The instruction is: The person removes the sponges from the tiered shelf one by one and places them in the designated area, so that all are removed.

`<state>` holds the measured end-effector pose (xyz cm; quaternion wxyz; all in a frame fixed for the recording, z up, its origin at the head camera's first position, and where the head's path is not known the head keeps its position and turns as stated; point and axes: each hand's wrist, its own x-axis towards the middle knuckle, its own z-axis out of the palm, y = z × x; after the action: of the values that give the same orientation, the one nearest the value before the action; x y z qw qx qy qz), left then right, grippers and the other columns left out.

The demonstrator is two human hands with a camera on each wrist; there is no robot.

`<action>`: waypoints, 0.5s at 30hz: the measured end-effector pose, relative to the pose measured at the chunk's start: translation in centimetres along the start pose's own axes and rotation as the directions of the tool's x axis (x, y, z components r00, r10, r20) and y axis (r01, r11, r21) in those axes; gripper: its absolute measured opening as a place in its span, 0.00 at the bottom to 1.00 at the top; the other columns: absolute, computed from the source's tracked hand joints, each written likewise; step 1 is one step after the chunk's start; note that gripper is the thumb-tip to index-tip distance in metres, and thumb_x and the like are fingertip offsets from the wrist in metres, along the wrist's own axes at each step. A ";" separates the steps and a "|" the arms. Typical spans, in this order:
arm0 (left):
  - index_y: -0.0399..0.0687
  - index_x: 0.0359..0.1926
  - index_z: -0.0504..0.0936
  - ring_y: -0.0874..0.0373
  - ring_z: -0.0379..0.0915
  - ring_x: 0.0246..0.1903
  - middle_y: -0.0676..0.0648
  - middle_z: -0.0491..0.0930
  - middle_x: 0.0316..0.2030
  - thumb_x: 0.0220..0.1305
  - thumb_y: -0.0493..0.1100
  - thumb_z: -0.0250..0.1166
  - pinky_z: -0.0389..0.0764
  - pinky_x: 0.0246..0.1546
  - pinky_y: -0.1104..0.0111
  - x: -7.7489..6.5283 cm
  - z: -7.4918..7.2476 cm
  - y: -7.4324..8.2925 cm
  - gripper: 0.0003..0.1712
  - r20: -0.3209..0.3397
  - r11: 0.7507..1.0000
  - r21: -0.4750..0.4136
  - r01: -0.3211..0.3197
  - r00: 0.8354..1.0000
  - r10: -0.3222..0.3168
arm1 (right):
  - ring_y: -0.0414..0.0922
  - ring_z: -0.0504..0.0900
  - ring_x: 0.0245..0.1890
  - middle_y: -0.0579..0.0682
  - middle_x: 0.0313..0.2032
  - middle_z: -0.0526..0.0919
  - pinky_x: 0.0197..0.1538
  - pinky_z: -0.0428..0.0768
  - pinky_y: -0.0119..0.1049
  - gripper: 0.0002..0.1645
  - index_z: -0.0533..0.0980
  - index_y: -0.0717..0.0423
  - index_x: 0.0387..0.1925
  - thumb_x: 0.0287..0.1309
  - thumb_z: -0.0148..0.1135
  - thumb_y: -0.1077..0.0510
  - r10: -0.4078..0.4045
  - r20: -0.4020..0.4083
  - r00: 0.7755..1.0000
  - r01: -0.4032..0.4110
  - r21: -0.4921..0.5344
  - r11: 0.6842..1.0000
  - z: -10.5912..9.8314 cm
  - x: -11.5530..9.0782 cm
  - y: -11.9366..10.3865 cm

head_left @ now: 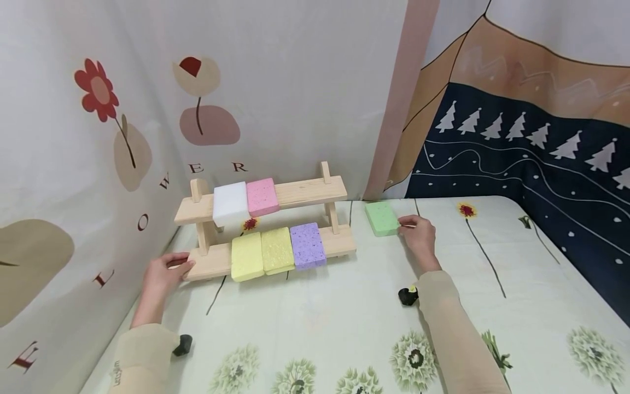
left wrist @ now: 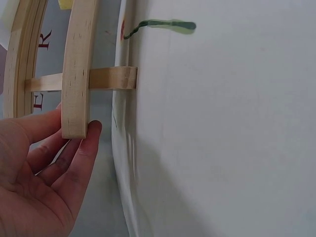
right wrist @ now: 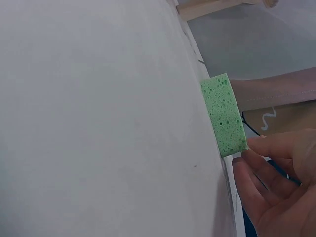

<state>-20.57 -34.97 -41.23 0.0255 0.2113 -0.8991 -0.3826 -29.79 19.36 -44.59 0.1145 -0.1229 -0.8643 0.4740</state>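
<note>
Head view: the left hand (head_left: pixel 159 273) holds the wooden rack (head_left: pixel 310 191) by its lower plank (head_left: pixel 211 261), while the right hand (head_left: pixel 420 238), its grip narrow, pinches the green sponge (head_left: pixel 381 218) on the worktop (head_left: pixel 344 312) beside the rack, likely a picking-up step that calls for a steady lift.

"flower" (head_left: pixel 164 180) on curtain (head_left: pixel 305 82), unclear lettering (head_left: pixel 117 373) on sleeve (head_left: pixel 147 347)

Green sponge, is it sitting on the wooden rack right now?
No, the green sponge is on the table, to the right of the wooden rack.
</note>
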 end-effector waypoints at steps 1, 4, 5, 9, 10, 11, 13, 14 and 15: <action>0.36 0.64 0.75 0.48 0.71 0.49 0.31 0.76 0.60 0.70 0.45 0.63 0.70 0.30 0.75 0.0 0.0 0.0 0.26 0.000 1.000 -0.001 0.000 1.000 0.000 | 0.57 0.80 0.57 0.62 0.50 0.86 0.62 0.73 0.49 0.15 0.83 0.61 0.50 0.61 0.62 0.65 0.000 -0.008 1.000 0.000 0.004 1.000 0.0 0.0 0.0; 0.36 0.64 0.74 0.48 0.71 0.49 0.31 0.76 0.60 0.70 0.45 0.63 0.70 0.32 0.73 -0.1 0.0 0.1 0.26 0.003 1.000 -0.001 0.003 1.000 -0.003 | 0.56 0.82 0.55 0.61 0.50 0.86 0.59 0.75 0.48 0.15 0.83 0.60 0.50 0.62 0.62 0.64 0.001 -0.027 1.000 0.000 0.014 1.000 -0.2 -0.1 -0.3; 0.36 0.64 0.74 0.47 0.70 0.50 0.31 0.76 0.60 0.70 0.45 0.62 0.69 0.33 0.72 -0.1 0.0 0.1 0.26 0.004 1.000 -0.002 0.005 1.000 -0.005 | 0.56 0.83 0.54 0.61 0.51 0.86 0.59 0.76 0.47 0.15 0.83 0.60 0.50 0.62 0.62 0.64 0.002 -0.030 1.000 -0.002 0.019 1.000 -0.2 -0.1 -0.4; 0.35 0.64 0.74 0.43 0.69 0.53 0.30 0.75 0.60 0.70 0.45 0.62 0.67 0.37 0.67 -0.1 -0.1 0.2 0.27 0.010 1.000 -0.016 0.015 1.000 -0.015 | 0.55 0.84 0.54 0.60 0.52 0.86 0.57 0.78 0.45 0.15 0.82 0.60 0.51 0.63 0.61 0.63 0.013 -0.027 1.000 -0.012 0.048 0.999 -0.4 -0.2 -0.8; 0.35 0.64 0.73 0.43 0.69 0.53 0.30 0.75 0.60 0.70 0.45 0.62 0.68 0.37 0.67 -0.1 -0.1 0.2 0.27 0.010 1.000 -0.016 0.016 1.000 -0.015 | 0.54 0.84 0.54 0.59 0.53 0.85 0.57 0.78 0.45 0.15 0.82 0.59 0.51 0.64 0.60 0.63 0.015 -0.023 1.000 -0.013 0.054 0.998 -0.4 -0.2 -0.9; 0.35 0.64 0.73 0.42 0.69 0.53 0.30 0.75 0.60 0.70 0.45 0.62 0.68 0.37 0.67 -0.1 -0.1 0.1 0.27 0.010 1.000 -0.016 0.014 1.000 -0.014 | 0.54 0.84 0.54 0.59 0.53 0.85 0.58 0.77 0.45 0.15 0.81 0.59 0.52 0.64 0.60 0.63 0.016 -0.023 1.000 -0.015 0.059 0.998 -0.5 -0.2 -1.1; 0.35 0.64 0.74 0.42 0.69 0.54 0.30 0.75 0.60 0.70 0.45 0.62 0.69 0.37 0.69 -0.1 -0.1 0.1 0.26 0.009 1.000 -0.012 0.012 1.000 -0.012 | 0.54 0.83 0.55 0.59 0.54 0.85 0.58 0.77 0.45 0.15 0.81 0.59 0.52 0.65 0.60 0.62 0.014 -0.025 1.000 -0.012 0.063 0.998 -0.5 -0.2 -1.3; 0.35 0.64 0.74 0.42 0.69 0.54 0.30 0.75 0.60 0.70 0.45 0.62 0.69 0.36 0.70 0.0 -0.1 0.0 0.26 0.008 1.000 -0.010 0.009 1.000 -0.009 | 0.54 0.83 0.55 0.59 0.54 0.85 0.58 0.77 0.45 0.16 0.81 0.59 0.53 0.65 0.59 0.62 0.012 -0.026 1.000 -0.010 0.068 0.998 -0.6 -0.3 -1.5; 0.35 0.64 0.74 0.43 0.70 0.53 0.30 0.75 0.60 0.70 0.45 0.62 0.69 0.35 0.70 0.0 -0.1 0.0 0.26 0.009 1.000 -0.008 0.009 1.000 -0.009 | 0.54 0.83 0.56 0.59 0.54 0.85 0.59 0.77 0.46 0.16 0.81 0.59 0.53 0.66 0.59 0.62 0.009 -0.030 0.999 -0.006 0.074 0.997 -0.6 -0.3 -1.6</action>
<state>-20.57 -35.00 -41.16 0.0208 0.2138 -0.8966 -0.3873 -29.51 18.91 -42.94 0.1304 -0.1292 -0.8439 0.5042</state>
